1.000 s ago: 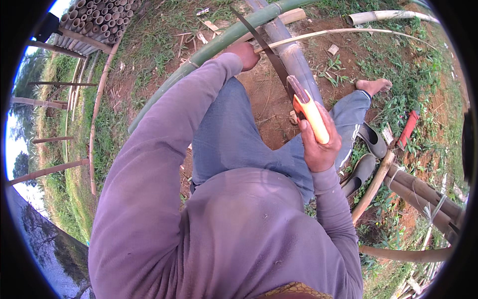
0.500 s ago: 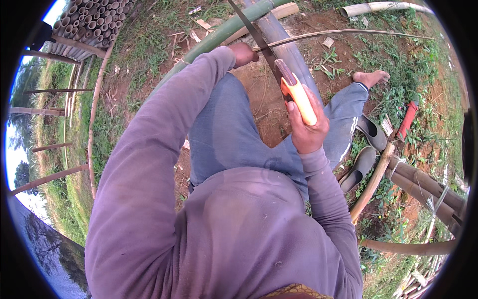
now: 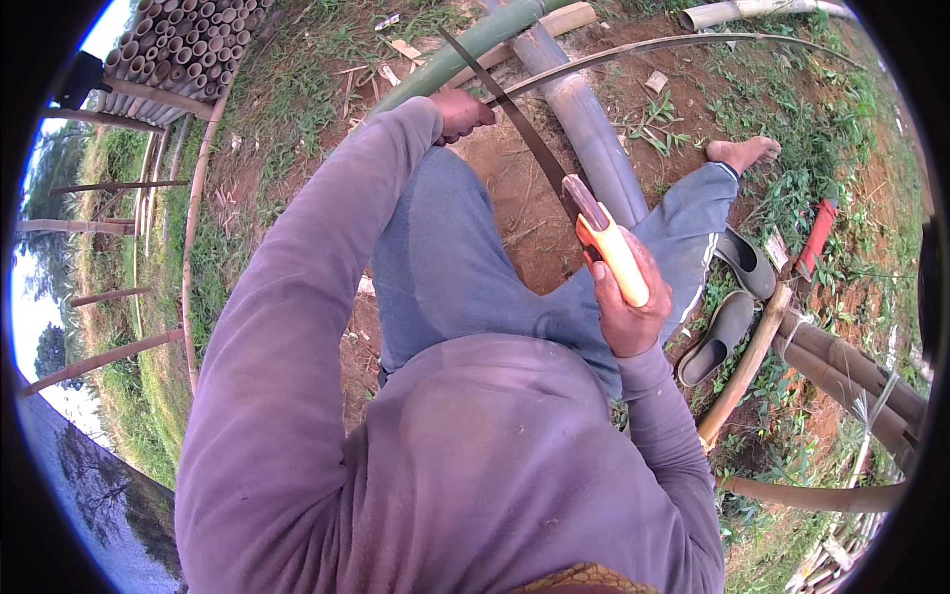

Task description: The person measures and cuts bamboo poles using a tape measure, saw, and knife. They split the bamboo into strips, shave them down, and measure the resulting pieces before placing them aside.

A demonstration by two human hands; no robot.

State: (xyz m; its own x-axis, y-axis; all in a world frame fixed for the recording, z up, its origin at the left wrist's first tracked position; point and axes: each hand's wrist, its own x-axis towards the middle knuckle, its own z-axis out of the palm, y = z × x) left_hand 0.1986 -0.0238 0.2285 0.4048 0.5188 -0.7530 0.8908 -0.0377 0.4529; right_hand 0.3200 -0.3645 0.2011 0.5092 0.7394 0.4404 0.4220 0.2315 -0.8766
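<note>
My right hand is wrapped round the orange handle of a handsaw, whose dark blade slants away to the upper left. Beyond my left knee, my left hand is closed on the near end of a thin bamboo strip. From there the strip bows in a long arc to the far right. Just right of my left fingers the blade crosses the strip; whether its teeth bite into it I cannot tell. A grey bamboo pole lies beneath the strip, and a green bamboo pole runs behind my left hand.
A split bamboo length lies by the green pole. Clogs, a red object and tied bamboo poles are at my right. Stacked bamboo tubes stand far left. My bare foot rests on the ground.
My right hand has drawn the saw back toward me and to the right. The strip now bows higher, and my left hand, still holding it, has shifted slightly left.
</note>
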